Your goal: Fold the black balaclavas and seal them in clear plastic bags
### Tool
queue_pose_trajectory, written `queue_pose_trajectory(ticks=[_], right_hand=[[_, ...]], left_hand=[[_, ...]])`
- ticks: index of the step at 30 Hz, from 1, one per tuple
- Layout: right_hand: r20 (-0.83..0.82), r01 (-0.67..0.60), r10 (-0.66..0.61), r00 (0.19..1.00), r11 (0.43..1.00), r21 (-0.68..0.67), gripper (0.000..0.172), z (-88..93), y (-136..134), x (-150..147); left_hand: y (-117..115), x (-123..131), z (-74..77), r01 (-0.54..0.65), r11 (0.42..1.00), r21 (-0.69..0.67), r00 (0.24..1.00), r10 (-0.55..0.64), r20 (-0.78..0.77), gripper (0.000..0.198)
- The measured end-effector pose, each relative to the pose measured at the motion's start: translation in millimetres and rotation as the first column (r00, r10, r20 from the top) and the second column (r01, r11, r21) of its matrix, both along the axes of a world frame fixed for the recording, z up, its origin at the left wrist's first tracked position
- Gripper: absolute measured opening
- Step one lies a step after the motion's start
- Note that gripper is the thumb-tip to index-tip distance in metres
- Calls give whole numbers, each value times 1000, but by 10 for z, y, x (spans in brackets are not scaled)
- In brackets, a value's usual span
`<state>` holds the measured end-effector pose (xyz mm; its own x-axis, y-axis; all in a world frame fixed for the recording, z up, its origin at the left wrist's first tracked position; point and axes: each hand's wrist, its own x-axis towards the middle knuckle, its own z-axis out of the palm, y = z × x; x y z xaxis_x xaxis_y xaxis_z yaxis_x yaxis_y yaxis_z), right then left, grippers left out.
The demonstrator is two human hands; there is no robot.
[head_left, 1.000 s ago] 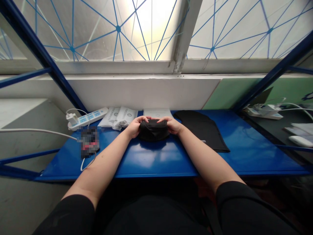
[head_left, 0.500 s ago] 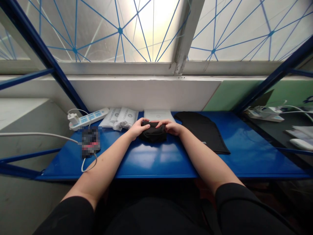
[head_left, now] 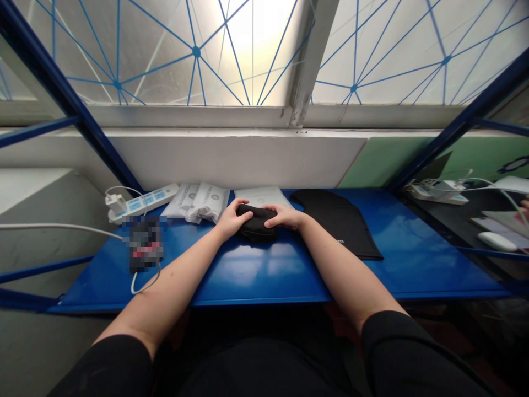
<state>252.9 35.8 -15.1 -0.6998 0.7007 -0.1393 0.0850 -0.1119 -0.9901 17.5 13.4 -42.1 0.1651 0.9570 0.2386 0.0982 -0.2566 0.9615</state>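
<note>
The left hand (head_left: 233, 219) and right hand (head_left: 285, 216) cup a folded black fabric bundle (head_left: 257, 223) from opposite sides, holding it against the blue metal shelf (head_left: 264, 281). Both are closed on it, with pressure even and the folds contained; grip firmness is hard to judge from this angle. Beyond lie a flat black garment (head_left: 336, 223), a white paper sheet (head_left: 261, 196), white packets (head_left: 196, 202) and a power strip (head_left: 138, 204).
</note>
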Motion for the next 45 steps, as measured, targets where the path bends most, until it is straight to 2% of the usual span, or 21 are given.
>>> queue_pose_trajectory(ticks=[4, 7, 13, 15, 19, 24, 31, 38, 45], right_hand=[[-64, 18, -13, 998, 997, 76, 64, -70, 34, -39], [-72, 47, -40, 997, 994, 96, 68, -110, 56, -65], [-117, 229, -226, 967, 973, 14, 91, -147, 52, -127], [-115, 230, -228, 967, 973, 0, 95, -145, 38, -133], [-87, 166, -167, 982, 986, -10, 104, -128, 22, -100], [-72, 158, -157, 985, 987, 4, 89, -135, 27, -79], [-94, 182, -178, 979, 983, 29, 80, -135, 16, -111], [-121, 178, -171, 978, 983, 50, 66, -135, 17, -94], [-81, 190, -188, 979, 982, 13, 65, -130, 27, -109]], left_hand=[[25, -27, 7, -119, 989, 89, 978, 132, -159, 35], [7, -42, 31, -167, 976, 140, 945, 199, -261, 34], [-53, -60, 85, -294, 929, 226, 912, 343, -223, 35], [-60, -63, 102, -319, 919, 232, 903, 369, -219, 37], [-72, -53, 119, -294, 924, 246, 900, 354, -256, 38], [-72, -32, 114, -295, 920, 259, 888, 364, -281, 37], [-37, -16, 93, -312, 912, 268, 874, 386, -296, 35], [-12, -17, 62, -272, 920, 283, 884, 355, -306, 37], [5, -29, 62, -278, 926, 256, 892, 347, -289, 36]])
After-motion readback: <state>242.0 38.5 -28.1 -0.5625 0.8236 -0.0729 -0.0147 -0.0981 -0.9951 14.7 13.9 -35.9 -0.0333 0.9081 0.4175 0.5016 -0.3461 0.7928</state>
